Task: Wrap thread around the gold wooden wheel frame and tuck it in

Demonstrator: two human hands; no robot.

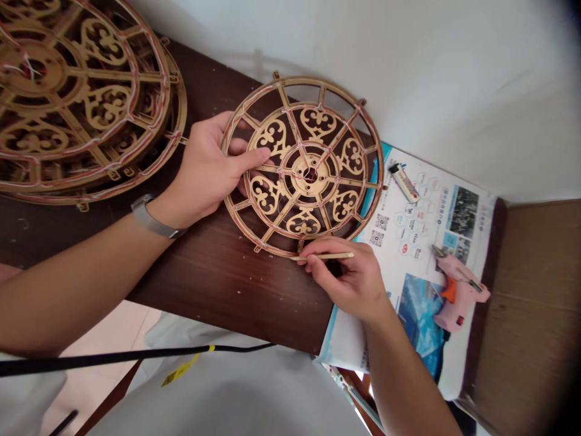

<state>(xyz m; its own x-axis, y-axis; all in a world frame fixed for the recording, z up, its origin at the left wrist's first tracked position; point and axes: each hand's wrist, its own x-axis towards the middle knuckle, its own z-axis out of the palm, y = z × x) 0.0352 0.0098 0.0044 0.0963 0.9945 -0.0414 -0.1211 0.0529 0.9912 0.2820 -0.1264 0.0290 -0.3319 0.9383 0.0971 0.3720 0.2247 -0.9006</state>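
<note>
Golden round frame [299, 180] holds red and white wires [311, 174], seemingly recessed.

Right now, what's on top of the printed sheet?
A lighter and a pink glue gun. The right forearm and gold openwork frame overlap the sheet; print beneath all these is hidden.

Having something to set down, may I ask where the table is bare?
The widest free patch of table lies between the left hand, right hand and near edge, though scraps dot it. A smaller one lies between the stack, wheel and wall. The left is crowded by the stack, the right by the lighter and glue gun.
</note>
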